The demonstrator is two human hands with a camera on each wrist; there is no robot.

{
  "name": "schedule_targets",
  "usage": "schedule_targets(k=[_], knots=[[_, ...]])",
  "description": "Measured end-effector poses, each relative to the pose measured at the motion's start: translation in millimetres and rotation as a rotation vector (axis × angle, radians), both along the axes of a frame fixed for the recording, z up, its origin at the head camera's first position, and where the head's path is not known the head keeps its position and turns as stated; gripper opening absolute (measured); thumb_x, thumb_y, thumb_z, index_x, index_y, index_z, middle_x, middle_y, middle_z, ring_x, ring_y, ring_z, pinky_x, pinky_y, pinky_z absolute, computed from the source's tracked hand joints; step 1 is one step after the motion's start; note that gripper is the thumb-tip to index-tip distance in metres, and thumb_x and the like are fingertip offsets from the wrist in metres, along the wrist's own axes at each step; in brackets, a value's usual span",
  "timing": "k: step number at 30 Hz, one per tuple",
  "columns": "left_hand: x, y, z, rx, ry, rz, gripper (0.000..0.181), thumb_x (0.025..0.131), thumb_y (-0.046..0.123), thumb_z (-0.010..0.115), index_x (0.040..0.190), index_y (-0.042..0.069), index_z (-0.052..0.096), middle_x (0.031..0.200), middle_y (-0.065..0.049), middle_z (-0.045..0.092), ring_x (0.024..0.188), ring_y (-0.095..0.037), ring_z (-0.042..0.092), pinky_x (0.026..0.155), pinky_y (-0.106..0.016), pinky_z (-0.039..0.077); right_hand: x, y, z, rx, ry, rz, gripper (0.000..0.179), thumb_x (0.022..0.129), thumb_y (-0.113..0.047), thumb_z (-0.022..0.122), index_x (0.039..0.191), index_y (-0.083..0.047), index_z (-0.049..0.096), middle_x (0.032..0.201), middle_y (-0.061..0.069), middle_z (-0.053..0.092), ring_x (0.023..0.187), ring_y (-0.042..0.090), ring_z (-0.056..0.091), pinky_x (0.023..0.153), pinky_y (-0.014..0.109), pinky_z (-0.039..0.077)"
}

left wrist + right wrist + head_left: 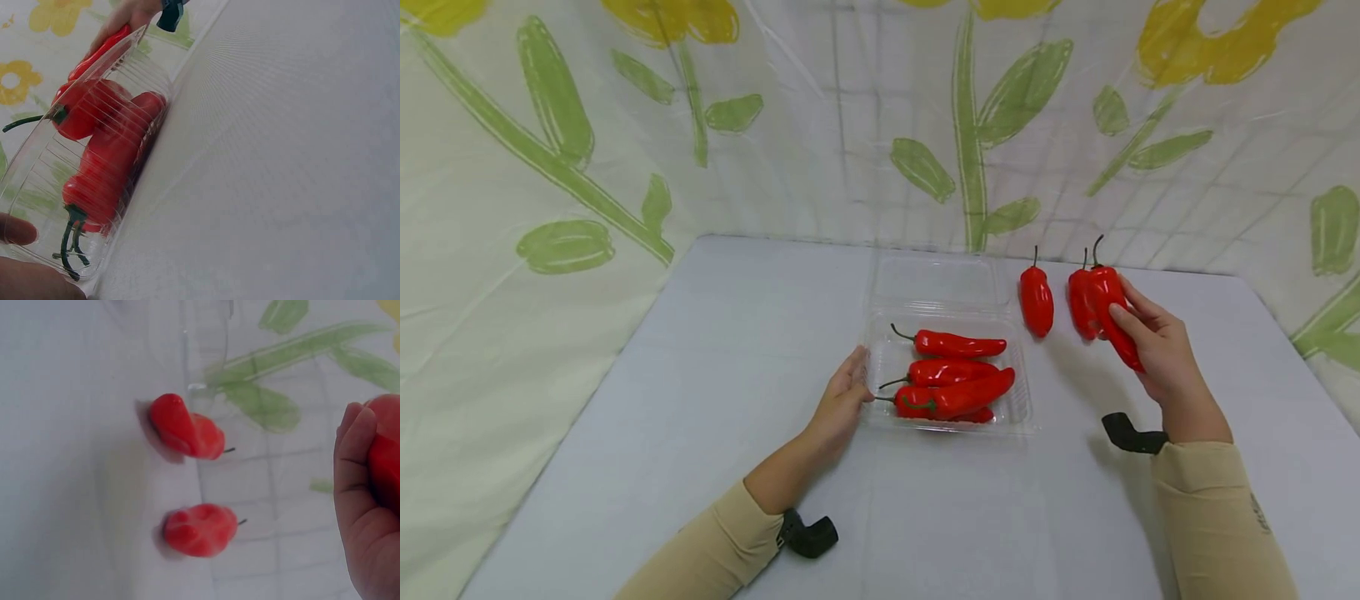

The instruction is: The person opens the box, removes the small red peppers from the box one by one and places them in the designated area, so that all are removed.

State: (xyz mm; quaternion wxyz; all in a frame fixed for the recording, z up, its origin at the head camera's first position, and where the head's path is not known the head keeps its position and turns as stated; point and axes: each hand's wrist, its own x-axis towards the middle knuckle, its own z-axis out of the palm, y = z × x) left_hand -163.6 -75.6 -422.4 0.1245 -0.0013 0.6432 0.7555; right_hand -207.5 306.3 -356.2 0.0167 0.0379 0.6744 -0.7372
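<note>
Four red peppers [958, 383] are already packed in the clear clamshell tray [1021, 412] mid-table, steadied by the left hand [842, 400] with relaxed fingers. A fifth pepper [1112, 312] is gripped by the right hand [1161, 346]; two loose peppers [1036, 302] are left near the far edge.

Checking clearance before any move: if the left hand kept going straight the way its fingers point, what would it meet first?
The left hand already touches the clear tray at its left wall; beyond that wall lie the red peppers inside, stems nearest.
</note>
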Motion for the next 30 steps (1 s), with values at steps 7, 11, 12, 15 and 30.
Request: schedule_targets(k=[7, 11, 12, 15, 30], knots=[[0.8, -0.1, -0.5, 0.014, 0.007, -0.001, 0.075, 0.077, -0.01, 0.03, 0.148, -0.003, 0.005, 0.157, -0.016, 0.005, 0.145, -0.029, 0.001, 0.118, -0.043, 0.006, -12.5, 15, -5.8, -0.011, -0.073, -0.078, 0.066, 0.083, -0.032, 0.064, 0.142, -0.032, 0.035, 0.144, 0.006, 0.03, 0.095, 0.003, 0.056, 0.07, 0.014, 0.054], [0.9, 0.0, -0.5, 0.017, 0.014, -0.003, 0.075, 0.077, -0.011, 0.03, 0.147, -0.005, 0.005, 0.157, -0.017, 0.004, 0.145, -0.03, 0.001, 0.118, -0.044, 0.005, -22.5, 25, -6.3, -0.015, -0.122, -0.117, 0.072, 0.079, -0.036, 0.066, 0.143, -0.035, 0.033, 0.144, 0.003, 0.028, 0.084, 0.002, 0.063, 0.069, 0.014, 0.054], [0.8, -0.1, -0.6, 0.016, 0.014, -0.003, 0.075, 0.077, -0.011, 0.03, 0.147, -0.005, 0.004, 0.157, -0.017, 0.004, 0.145, -0.03, 0.001, 0.118, -0.044, 0.005, -25.2, 28, -6.3, -0.013, -0.136, -0.126, 0.074, 0.078, -0.038, 0.067, 0.143, -0.036, 0.032, 0.144, 0.001, 0.028, 0.083, 0.001, 0.063, 0.068, 0.013, 0.053], [0.8, -0.3, -0.6, 0.007, 0.001, -0.001, 0.075, 0.077, -0.01, 0.031, 0.148, -0.003, 0.005, 0.157, -0.015, 0.004, 0.146, -0.028, 0.001, 0.118, -0.042, 0.005, -33.5, 36, -5.9, -0.04, -0.171, -0.148, 0.078, 0.076, -0.038, 0.068, 0.144, -0.037, 0.029, 0.146, -0.002, 0.026, 0.082, 0.001, 0.063, 0.068, 0.013, 0.053], [1.5, -2.4, -3.5, 0.015, 0.009, -0.005, 0.078, 0.076, -0.011, 0.032, 0.148, -0.003, 0.004, 0.157, -0.015, 0.004, 0.146, -0.027, -0.001, 0.118, -0.041, 0.004, -76.9, 58, 0.1, 0.067, -0.308, -0.222, 0.091, 0.066, -0.048, 0.07, 0.143, -0.042, 0.023, 0.158, -0.01, 0.006, 0.106, 0.01, 0.045, 0.078, 0.016, 0.053]])
